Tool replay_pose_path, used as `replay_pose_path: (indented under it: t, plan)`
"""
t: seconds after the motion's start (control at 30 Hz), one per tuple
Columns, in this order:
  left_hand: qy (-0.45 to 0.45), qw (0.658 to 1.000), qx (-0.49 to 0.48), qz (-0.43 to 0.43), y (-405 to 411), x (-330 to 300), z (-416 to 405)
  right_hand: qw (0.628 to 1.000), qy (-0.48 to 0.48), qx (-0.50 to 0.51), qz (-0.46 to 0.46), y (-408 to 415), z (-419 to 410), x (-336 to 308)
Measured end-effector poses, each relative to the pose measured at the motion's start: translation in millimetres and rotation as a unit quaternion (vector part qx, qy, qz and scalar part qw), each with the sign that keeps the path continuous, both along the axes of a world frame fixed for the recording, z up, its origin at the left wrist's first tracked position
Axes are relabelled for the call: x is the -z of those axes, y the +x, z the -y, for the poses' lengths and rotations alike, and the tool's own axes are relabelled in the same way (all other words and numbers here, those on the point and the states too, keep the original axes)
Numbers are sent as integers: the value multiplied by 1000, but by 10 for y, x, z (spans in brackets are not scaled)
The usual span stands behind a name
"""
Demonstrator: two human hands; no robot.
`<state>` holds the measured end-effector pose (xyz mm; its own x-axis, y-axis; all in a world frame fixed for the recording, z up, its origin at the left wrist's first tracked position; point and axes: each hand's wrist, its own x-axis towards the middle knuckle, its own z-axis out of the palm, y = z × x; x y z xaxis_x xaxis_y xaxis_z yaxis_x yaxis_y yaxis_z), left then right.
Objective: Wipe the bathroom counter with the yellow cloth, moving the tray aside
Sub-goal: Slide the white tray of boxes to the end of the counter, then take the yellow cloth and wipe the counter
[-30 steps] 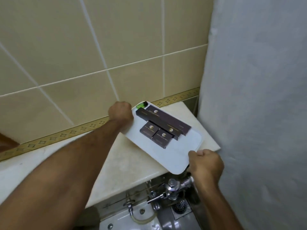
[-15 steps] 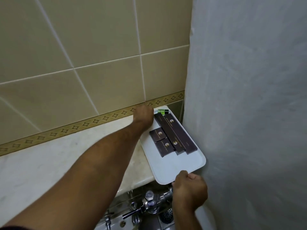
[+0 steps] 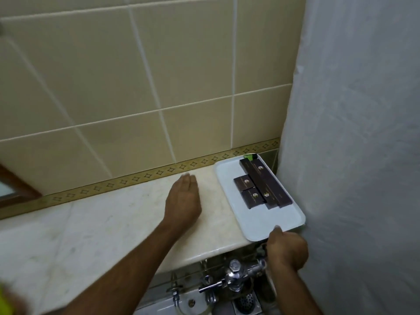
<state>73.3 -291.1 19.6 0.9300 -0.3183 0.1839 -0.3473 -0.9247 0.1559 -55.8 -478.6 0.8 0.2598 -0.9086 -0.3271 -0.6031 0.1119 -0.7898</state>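
Gripping the near edge of the white tray (image 3: 259, 220), the right hand (image 3: 286, 250) sits at the lower right of the frame, its thumb on the tray's rim and its fingers curled under, out of sight. The tray lies at the right end of the marble counter (image 3: 109, 223), its near corner hanging slightly past the counter's front edge and its right side just beside the white shower curtain (image 3: 363, 133) that fills the right of the frame. On the tray lie dark brown boxes (image 3: 261, 185): long ones running from the far end toward the near right, and two small square ones touching their left side. A small green item (image 3: 249, 157) shows at the tray's far end, behind the long boxes. Left of the tray, near the middle of the frame, the left hand (image 3: 183, 198) is open and flat, fingers together and pointing toward the wall, apart from the tray; whether its palm touches the counter cannot be told. Behind the counter rises a wall of beige tiles (image 3: 113, 87) with a patterned gold border strip (image 3: 136, 179) along its foot. Below the counter's front edge, at the bottom centre, stand chrome valves and pipes (image 3: 234, 276), with a floor drain (image 3: 246, 302) beneath. A blurred sliver of yellow cloth (image 3: 4, 301) shows at the lower left corner. A brown wooden frame (image 3: 16, 185) enters at the left edge.
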Motion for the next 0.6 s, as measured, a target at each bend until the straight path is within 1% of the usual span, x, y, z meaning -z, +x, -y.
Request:
replay_pose_path:
  t: [0.07,0.1,0.13,0.17,0.2,0.23,0.27,0.3,0.37,0.4,0.47,0.5,0.57,0.6]
  plan:
    - [7,999,-36,17,-290,0,-546,999,0,42,1,-19,-234,-145]
    - [9,998,-62,21,-430,-11,-794,998,-8,59,16,-15,-397,-215]
    - [8,994,-102,22,-596,-48,-1139,998,-23,37,43,14,-690,-301]
    - [12,990,-136,20,-757,-85,-1429,996,-38,-15,74,38,-983,-370]
    - [14,987,-160,18,-891,-106,-1632,989,-59,-88,108,58,-1220,-419]
    - [20,981,-193,23,-1061,-147,-1959,968,-86,-187,141,89,-1577,-464]
    - [26,975,-219,27,-1200,-177,-2227,936,-111,-291,166,113,-1891,-497]
    - [35,968,-248,30,-1346,-207,-2524,891,-131,-396,178,130,-2241,-522]
    - [44,952,-301,25,-1578,-233,-2948,784,-178,-569,173,166,-2818,-544]
    - [45,944,-327,13,-1693,-233,-3148,723,-208,-637,167,186,-3132,-534]
    - [45,935,-352,-22,-1841,-214,-3358,603,-260,-738,158,255,-3623,-472]
    - [46,932,-357,-33,-1894,-195,-3423,551,-270,-775,152,295,-3844,-445]
    - [32,930,-363,-45,-1989,-123,-3524,462,-279,-831,136,363,-4273,-415]
    - [21,930,-363,-47,-2028,-73,-3563,428,-285,-848,126,404,-4473,-410]
